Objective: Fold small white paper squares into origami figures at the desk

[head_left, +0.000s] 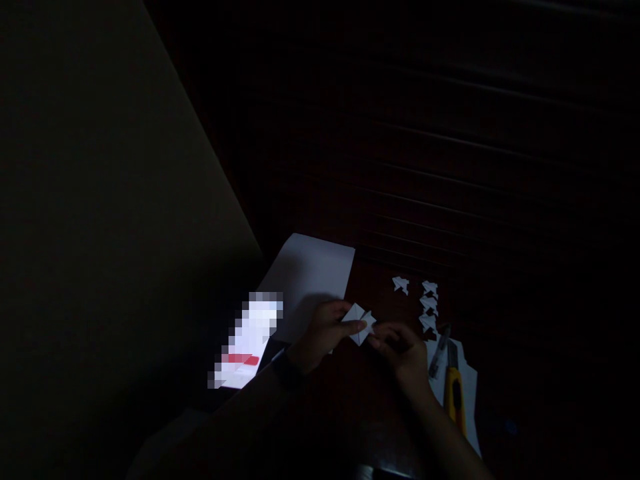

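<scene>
Between my hands is a small piece of folded white paper (354,316), with creases and a raised flap on its right side. My left hand (323,328) grips it from the left, the thumb lying across its front. The fingers of my right hand (403,353) are closed at the paper's right corner, pinching it. A dark band circles my left wrist. Several small folded paper figures (429,306) lie beyond my right hand, most in a column and one paper figure (401,285) off to the left.
A large white sheet (315,270) lies behind my left hand. Left of it glows a blurred-out screen (250,340). To the right, a yellow box cutter (454,390) and a clear pen (440,353) rest on white paper (471,400). A wall (100,200) rises on the left; the room is dark.
</scene>
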`<state>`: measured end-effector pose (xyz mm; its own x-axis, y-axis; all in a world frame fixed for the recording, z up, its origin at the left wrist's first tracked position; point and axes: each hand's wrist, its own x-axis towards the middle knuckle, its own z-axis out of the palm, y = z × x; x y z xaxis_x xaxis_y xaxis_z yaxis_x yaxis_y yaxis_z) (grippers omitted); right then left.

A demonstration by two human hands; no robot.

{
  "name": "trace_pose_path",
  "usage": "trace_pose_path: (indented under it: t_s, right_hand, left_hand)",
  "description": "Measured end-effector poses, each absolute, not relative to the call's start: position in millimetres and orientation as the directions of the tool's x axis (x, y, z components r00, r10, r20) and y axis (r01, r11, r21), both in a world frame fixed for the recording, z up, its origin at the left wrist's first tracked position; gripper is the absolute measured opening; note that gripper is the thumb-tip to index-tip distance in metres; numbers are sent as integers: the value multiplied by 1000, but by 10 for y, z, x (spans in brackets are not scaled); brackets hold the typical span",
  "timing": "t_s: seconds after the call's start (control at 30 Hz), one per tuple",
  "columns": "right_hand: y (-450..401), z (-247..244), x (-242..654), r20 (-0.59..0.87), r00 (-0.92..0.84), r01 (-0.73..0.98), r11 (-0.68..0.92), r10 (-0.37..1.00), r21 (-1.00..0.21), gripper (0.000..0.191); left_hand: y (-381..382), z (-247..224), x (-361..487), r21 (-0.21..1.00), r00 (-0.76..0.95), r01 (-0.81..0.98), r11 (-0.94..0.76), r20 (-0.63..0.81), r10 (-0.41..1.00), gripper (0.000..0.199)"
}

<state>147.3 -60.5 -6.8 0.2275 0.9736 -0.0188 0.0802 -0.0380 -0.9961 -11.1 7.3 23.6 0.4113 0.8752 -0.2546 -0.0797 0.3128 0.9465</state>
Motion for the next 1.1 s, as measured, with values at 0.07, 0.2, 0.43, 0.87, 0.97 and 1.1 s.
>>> trace_pose_path:
  t_s: [0.07,0.2,0.43,0.87,0.97,1.1]
  right_hand:
    - [-601,-83,1473,-48,219,-6,-48,975,-999,20]
    - [-588,-112,1449,-119,231,-123,-92,966,-988,17]
    - [-544,-108,1458,-42,290,93,-72,956,-993,19]
    - [-539,-130,1502,-58,210,102,-81,976,-992,18]
    - [-543,-115,1502,-56,188,110,-78,981,-991,17]
    - [-540,-107,1504,-46,183,141,-72,982,-987,17]
  left_hand:
    - [65,230,-106,937,404,-89,338,-277,872,24]
    - [46,217,-85,930,395,-83,358,-300,868,23]
    - [24,134,-60,942,374,-70,329,-281,884,22]
    - [31,49,-69,985,414,51,167,-173,894,27]
    - [30,-2,-58,988,379,64,139,-153,913,25]
    - [13,-28,-51,990,343,99,97,-126,931,23]
